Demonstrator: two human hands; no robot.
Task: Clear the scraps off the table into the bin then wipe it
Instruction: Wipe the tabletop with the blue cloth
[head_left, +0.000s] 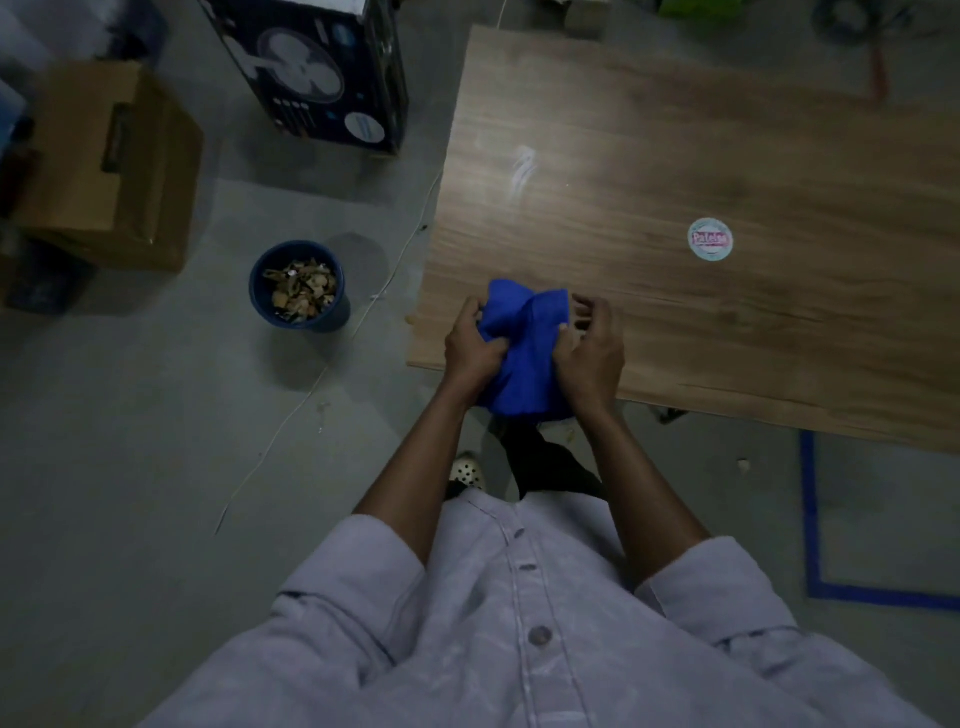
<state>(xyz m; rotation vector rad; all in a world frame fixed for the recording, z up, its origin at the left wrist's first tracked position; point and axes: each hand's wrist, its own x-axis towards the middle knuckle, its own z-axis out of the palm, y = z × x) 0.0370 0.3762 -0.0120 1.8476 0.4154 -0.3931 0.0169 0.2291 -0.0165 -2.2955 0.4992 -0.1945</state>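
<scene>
While both hands (475, 349) (592, 356) grip it, blue cloth (524, 325) crumpled, creased

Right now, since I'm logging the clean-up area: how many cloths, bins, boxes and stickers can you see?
Cloth: 1
Bin: 1
Boxes: 2 (cardboard box, fan box)
Sticker: 1
Total: 5

shirt (519, 649): pale grey-lilac, buttoned | sleeves (353, 566): rolled | trousers (550, 467): black | shoe (467, 470): white, perforated
</scene>
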